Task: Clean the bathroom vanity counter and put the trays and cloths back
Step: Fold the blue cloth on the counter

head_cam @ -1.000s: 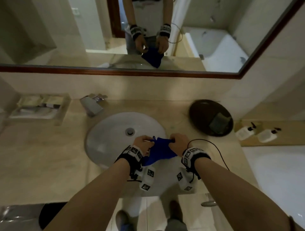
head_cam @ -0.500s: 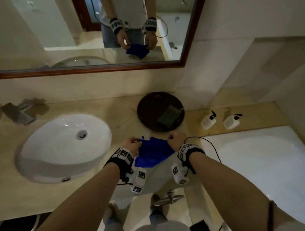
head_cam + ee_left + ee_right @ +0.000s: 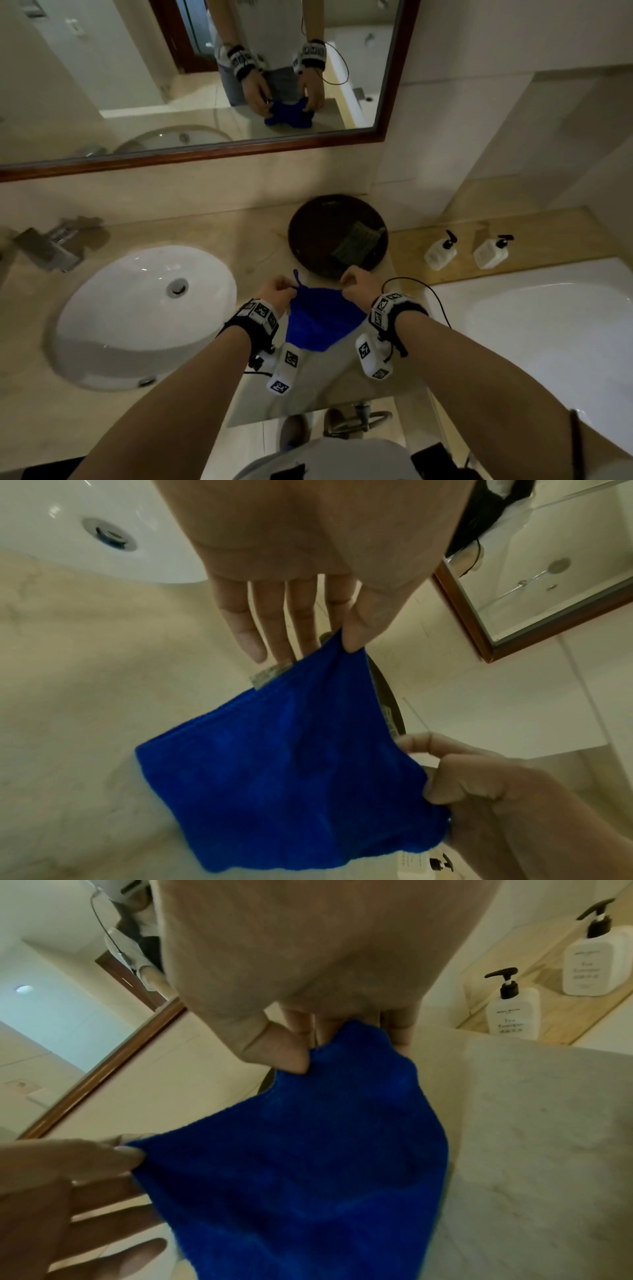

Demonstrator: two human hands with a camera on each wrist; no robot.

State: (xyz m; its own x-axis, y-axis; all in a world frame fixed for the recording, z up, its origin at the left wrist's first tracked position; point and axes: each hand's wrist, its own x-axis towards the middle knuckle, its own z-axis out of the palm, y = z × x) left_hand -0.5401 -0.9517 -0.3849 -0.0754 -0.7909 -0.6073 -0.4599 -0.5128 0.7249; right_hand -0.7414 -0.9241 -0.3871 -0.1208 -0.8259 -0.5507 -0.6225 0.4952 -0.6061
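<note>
Two hands hold one blue cloth (image 3: 320,320) up over the desk (image 3: 246,240), between the sink (image 3: 137,308) and the tub (image 3: 548,342). From the head view, the left hand (image 3: 277,293) and the right hand (image 3: 359,284) each pinch a top corner, and the cloth hangs down between them. A round dark tray (image 3: 318,229) sits on the desk just behind the hands, with a small dark pad in it. Two white pump bottles (image 3: 440,251) stand on a ledge to the right. The mirror (image 3: 171,85) shows the same hands and cloth. From the left wrist, the left grip has thumb and fingers (image 3: 246,631) grasping one cloth (image 3: 284,764) corner, and the right hand (image 3: 479,791) grips the other corner. From the right wrist, the right grip grasps the cloth (image 3: 308,1150) with thumb and fingers (image 3: 284,1053), and the left hand (image 3: 68,1177) pinches its far corner. The bottles (image 3: 512,1010) stand near the wall.
</note>
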